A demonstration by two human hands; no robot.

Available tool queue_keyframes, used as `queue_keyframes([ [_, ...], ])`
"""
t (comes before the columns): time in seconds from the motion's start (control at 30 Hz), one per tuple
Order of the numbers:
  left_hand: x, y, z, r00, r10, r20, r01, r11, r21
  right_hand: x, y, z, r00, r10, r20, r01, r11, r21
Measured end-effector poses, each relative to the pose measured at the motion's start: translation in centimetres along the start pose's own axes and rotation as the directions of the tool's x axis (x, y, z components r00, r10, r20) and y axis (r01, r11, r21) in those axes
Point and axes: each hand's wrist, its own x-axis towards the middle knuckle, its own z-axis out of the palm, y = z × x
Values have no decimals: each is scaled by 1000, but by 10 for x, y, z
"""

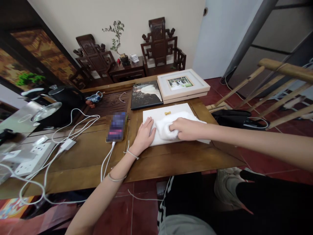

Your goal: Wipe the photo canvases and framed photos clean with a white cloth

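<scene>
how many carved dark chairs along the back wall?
2. The left chair and right chair flank the side table against the back wall. More may sit out of frame.

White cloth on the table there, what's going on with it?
A person seated at a wooden table has the right hand closed on a bunched white cloth, pressing it onto a flat white board. The left hand lies flat on the board's left edge. A phone on a charging cable sits just left; a dark photo print and a framed photo lie behind.
</scene>
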Motion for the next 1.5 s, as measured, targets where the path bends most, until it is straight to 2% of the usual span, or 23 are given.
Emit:
queue_keyframes([
  [0.23,3,2,-4,998,-28,-59,22,993,-112,56,22,-18,994,68,-84,-81,983,-162],
  [0.4,6,10,-16,980,-88,-176,45,971,-236,79,11,-10,991,60,-117,-80,981,-179],
  [0.57,5,10,-19,960,-141,-242,67,955,-289,68,-12,-1,997,-67,-49,59,987,-151],
  [0.73,5,9,-16,954,-146,-261,64,952,-298,38,-29,2,979,-196,62,198,980,-31],
  [0.83,5,10,-15,954,-152,-258,71,952,-299,20,-34,1,965,-222,143,220,975,25],
  [0.93,5,10,-12,967,-138,-215,72,956,-286,9,-30,-2,969,-158,192,155,987,29],
  [1.1,5,4,-7,988,-57,-140,30,981,-190,15,-5,-12,991,-32,126,38,998,-41],
  [1.3,2,-4,1,998,-1,-67,-3,998,-67,49,20,-26,996,86,19,-82,982,-173],
  [1.5,1,-4,2,998,26,-50,-28,999,-44,98,24,-34,988,147,-56,-156,962,-226],
])
